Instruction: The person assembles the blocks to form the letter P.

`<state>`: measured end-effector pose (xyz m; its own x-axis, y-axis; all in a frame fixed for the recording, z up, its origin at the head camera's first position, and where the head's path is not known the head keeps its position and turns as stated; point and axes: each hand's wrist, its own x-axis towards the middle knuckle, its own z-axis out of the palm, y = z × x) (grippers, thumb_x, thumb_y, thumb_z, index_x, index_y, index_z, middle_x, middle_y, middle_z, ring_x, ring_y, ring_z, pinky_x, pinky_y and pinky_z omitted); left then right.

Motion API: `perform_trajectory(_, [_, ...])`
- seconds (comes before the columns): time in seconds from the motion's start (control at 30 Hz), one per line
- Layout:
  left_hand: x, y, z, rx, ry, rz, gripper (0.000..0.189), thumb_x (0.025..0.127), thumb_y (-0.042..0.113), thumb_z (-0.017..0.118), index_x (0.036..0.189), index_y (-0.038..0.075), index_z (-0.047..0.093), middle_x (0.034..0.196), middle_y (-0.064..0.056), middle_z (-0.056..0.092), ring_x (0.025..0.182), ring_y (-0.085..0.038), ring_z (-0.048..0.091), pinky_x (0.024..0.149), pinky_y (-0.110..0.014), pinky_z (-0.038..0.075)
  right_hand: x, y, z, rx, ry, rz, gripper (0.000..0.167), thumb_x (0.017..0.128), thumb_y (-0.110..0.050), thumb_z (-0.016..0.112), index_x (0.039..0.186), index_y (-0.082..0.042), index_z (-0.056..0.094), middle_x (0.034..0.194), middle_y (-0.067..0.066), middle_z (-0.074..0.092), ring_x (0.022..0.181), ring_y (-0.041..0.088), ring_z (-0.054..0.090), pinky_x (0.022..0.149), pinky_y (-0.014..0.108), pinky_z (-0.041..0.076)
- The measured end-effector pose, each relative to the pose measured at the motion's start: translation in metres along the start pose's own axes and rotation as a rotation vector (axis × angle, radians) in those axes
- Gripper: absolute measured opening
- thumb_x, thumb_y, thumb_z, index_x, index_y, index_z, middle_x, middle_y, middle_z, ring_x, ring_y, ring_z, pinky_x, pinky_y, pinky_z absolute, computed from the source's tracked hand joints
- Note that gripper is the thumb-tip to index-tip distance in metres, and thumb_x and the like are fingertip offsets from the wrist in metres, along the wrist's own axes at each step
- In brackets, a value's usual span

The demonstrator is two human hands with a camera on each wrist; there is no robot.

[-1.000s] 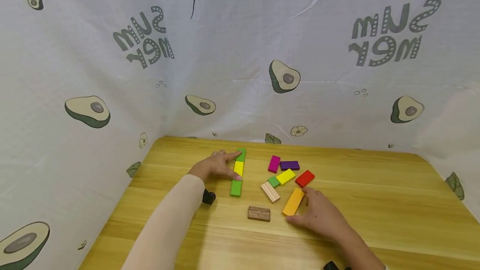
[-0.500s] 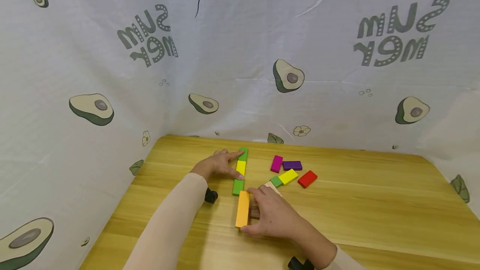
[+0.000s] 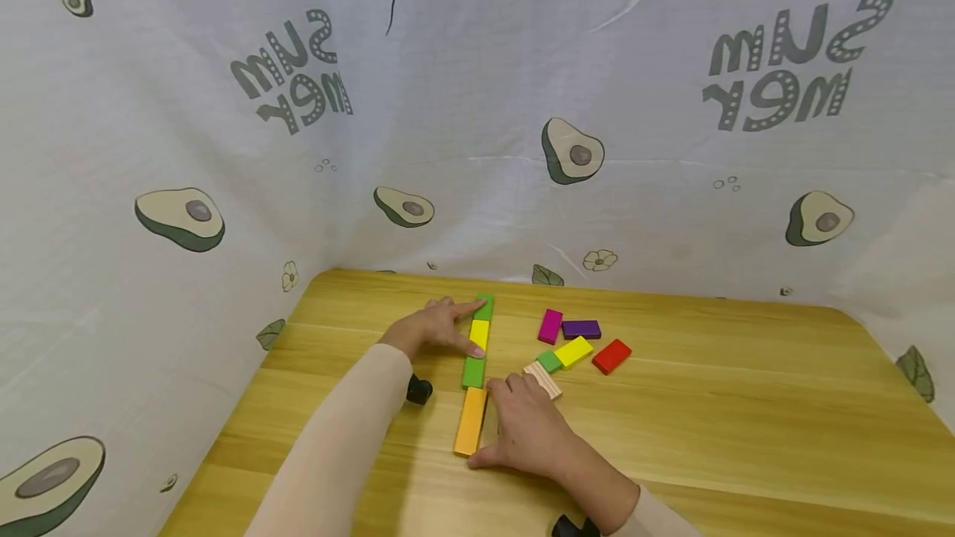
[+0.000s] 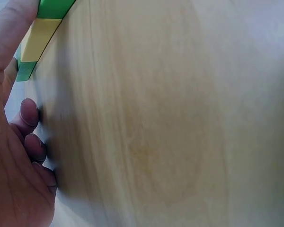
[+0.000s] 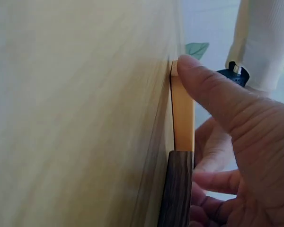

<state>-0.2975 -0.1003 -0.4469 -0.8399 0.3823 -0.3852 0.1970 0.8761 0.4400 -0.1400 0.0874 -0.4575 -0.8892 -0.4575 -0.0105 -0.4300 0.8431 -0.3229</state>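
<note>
A row of wooden blocks runs toward me: a green block point(image 3: 487, 312), a yellow block point(image 3: 479, 332), another green block point(image 3: 473, 373) and, nearest, a longer orange block point(image 3: 470, 423). My left hand point(image 3: 431, 328) rests beside the row, its straight index finger on the far green block and its thumb at the joint between yellow and near green. With my right hand point(image 3: 531, 429) I hold the orange block lengthwise, thumb at its near end, fingers by its far end. A dark brown block point(image 5: 180, 187) shows beside it in the right wrist view; my right hand mostly hides it from the head view.
To the right lie a striped pale block point(image 3: 544, 379), a small green block point(image 3: 549, 361), a yellow block point(image 3: 574, 352), a red block point(image 3: 612, 356), a magenta block point(image 3: 550, 326) and a purple block point(image 3: 581, 329). A printed curtain point(image 3: 477, 106) stands behind the wooden table point(image 3: 746, 404).
My right hand has carried the orange block left, from beside the striped block to the near end of the row, and set it in line. My left hand has stayed put.
</note>
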Motion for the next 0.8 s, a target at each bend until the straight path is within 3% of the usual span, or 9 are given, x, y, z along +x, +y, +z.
perform_trajectory(0.4, [0.003, -0.002, 0.001, 0.001, 0.005, 0.007, 0.101, 0.072, 0.070, 0.081, 0.155, 0.058, 0.026, 0.161, -0.007, 0.034, 0.145, -0.030, 0.033, 0.114, -0.066, 0.037, -0.001, 0.003, -0.001, 0.023, -0.012, -0.005, 0.093, 0.064, -0.072, 0.084, 0.128, -0.008, 0.066, 0.107, 0.004, 0.060, 0.098, 0.018, 0.049, 0.088, 0.039, 0.047])
perform_trajectory(0.53, [0.003, -0.002, 0.002, -0.003, 0.002, 0.017, 0.102, 0.071, 0.070, 0.082, 0.156, 0.057, 0.025, 0.161, -0.007, 0.034, 0.144, -0.029, 0.033, 0.113, -0.065, 0.037, -0.010, 0.008, -0.012, 0.020, -0.016, 0.021, 0.073, 0.069, -0.059, 0.088, 0.123, -0.015, 0.067, 0.101, 0.000, 0.056, 0.094, 0.016, 0.047, 0.083, 0.038, 0.046])
perform_trajectory(0.67, [0.002, -0.002, 0.002, -0.010, -0.002, 0.017, 0.102, 0.072, 0.068, 0.082, 0.156, 0.057, 0.025, 0.162, -0.007, 0.033, 0.145, -0.029, 0.031, 0.114, -0.065, 0.036, -0.021, 0.013, -0.021, 0.044, -0.095, 0.065, 0.054, 0.077, -0.040, 0.088, 0.121, -0.017, 0.066, 0.098, -0.002, 0.060, 0.084, 0.014, 0.052, 0.078, 0.039, 0.052])
perform_trajectory(0.8, [0.001, -0.003, 0.001, -0.015, -0.003, 0.022, 0.101, 0.074, 0.066, 0.082, 0.156, 0.056, 0.026, 0.163, -0.007, 0.032, 0.145, -0.029, 0.031, 0.115, -0.065, 0.035, -0.029, 0.017, -0.025, 0.171, -0.211, 0.094, 0.069, 0.077, -0.042, 0.088, 0.133, -0.013, 0.060, 0.106, 0.000, 0.066, 0.089, 0.015, 0.060, 0.083, 0.043, 0.057])
